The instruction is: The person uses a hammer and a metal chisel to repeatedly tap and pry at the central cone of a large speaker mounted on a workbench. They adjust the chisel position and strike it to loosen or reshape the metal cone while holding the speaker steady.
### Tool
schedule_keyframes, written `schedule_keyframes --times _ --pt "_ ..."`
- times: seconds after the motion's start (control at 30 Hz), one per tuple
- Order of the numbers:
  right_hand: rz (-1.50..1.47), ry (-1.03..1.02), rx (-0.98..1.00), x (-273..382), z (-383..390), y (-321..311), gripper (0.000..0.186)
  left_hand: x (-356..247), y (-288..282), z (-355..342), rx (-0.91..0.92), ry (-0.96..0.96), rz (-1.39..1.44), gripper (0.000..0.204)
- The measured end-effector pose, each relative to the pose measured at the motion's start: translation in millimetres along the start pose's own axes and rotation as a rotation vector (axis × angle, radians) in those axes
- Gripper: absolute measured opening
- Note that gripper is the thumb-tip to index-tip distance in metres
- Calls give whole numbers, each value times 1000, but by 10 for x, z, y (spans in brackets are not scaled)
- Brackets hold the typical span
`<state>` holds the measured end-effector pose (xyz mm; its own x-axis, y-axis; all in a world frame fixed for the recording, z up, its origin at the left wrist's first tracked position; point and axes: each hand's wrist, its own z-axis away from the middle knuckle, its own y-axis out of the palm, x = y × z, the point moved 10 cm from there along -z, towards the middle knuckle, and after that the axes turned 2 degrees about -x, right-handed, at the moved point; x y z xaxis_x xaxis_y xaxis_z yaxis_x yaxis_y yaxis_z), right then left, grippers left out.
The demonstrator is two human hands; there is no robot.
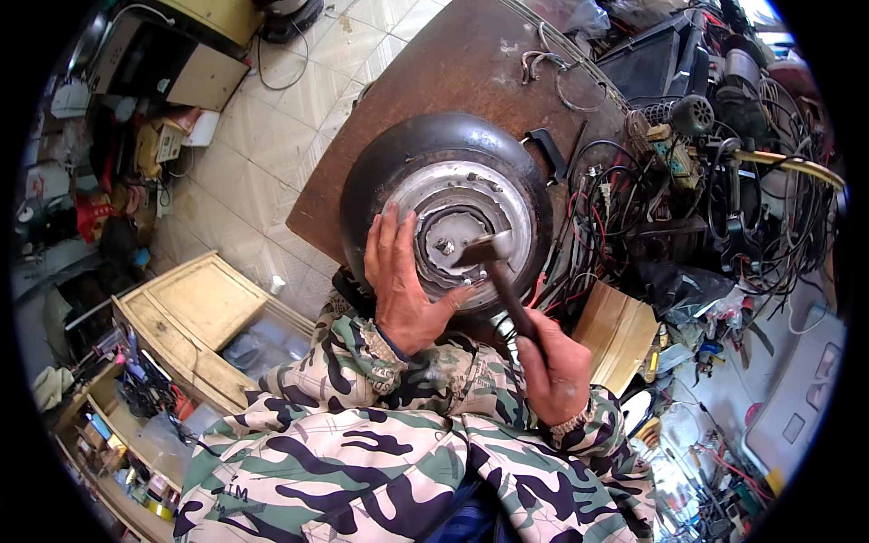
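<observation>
Black-tyred wheel (453, 226) lies at the tabletop's (444, 77) near edge; the left hand (405, 294) rests spread across its left side, apparently steadying it, while the right hand (552, 366) grips a hammer (510, 294) by the handle, controlling its swing.

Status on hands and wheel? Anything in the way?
Left hand spread on wheel. Right hand gripping hammer, its head over wheel's centre, contact unclear. Wheel on its side. Cables crowd its right.
</observation>
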<state>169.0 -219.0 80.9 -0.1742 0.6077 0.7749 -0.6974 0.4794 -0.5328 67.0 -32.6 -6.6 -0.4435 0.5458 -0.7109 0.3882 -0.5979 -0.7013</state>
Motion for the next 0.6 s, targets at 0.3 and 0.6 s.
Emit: schedule_keyframes --times 0.3,0.6 --pt "-973 449 -565 -915 906 340 29 -361 -230 -528 231 393 -50 91" --pt "-1400 501 -984 -1010 1446 1609 34 -754 626 -873 828 877 -138 114"
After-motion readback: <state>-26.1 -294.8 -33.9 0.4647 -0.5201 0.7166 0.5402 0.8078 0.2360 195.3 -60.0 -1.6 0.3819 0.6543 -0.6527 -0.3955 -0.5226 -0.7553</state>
